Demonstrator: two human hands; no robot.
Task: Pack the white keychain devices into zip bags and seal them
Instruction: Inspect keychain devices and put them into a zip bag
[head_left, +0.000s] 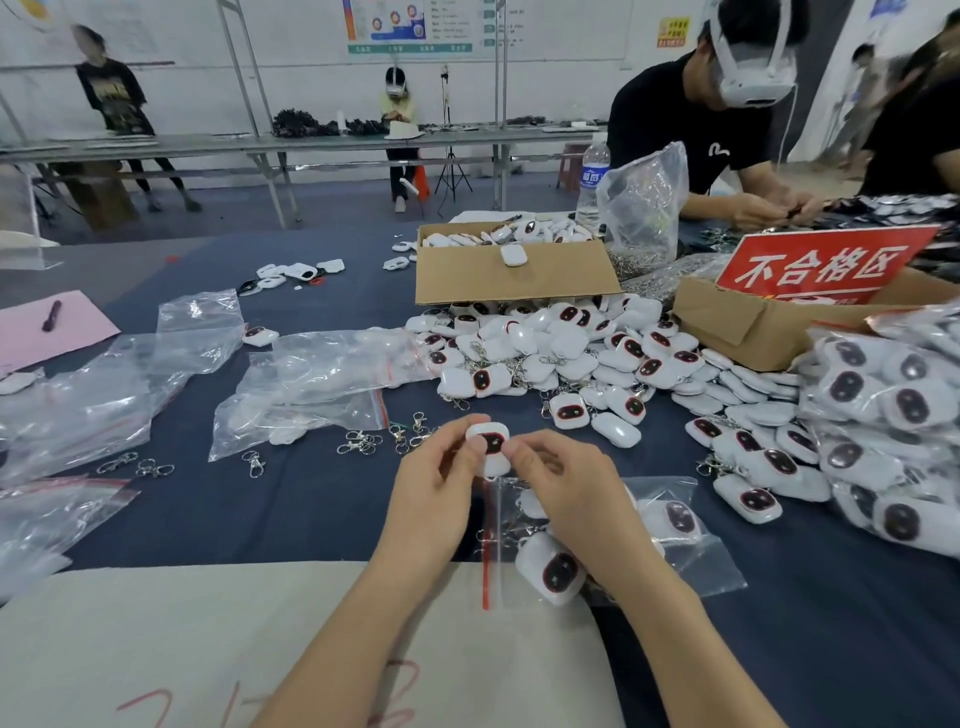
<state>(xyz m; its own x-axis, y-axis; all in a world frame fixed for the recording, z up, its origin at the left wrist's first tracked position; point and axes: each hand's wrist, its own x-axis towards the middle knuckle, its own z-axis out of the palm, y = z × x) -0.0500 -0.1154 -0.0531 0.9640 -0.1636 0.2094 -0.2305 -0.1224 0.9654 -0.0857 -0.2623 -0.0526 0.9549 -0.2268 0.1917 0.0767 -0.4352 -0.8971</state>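
Both my hands hold one white keychain device (491, 444) with a dark oval face, a little above the table at centre. My left hand (441, 488) pinches its left side and my right hand (566, 488) pinches its right side. Under my right hand lies a clear zip bag (691, 566) with a red seal strip, holding several devices. A big heap of loose white devices (561, 353) lies just beyond my hands.
Empty zip bags (311, 384) are spread on the left. Loose metal clasps (363, 441) lie near my left hand. An open cardboard box (514, 275) of devices stands behind the heap. At right are a box with a red sign (826, 267) and filled bags (893, 410). A person works across the table.
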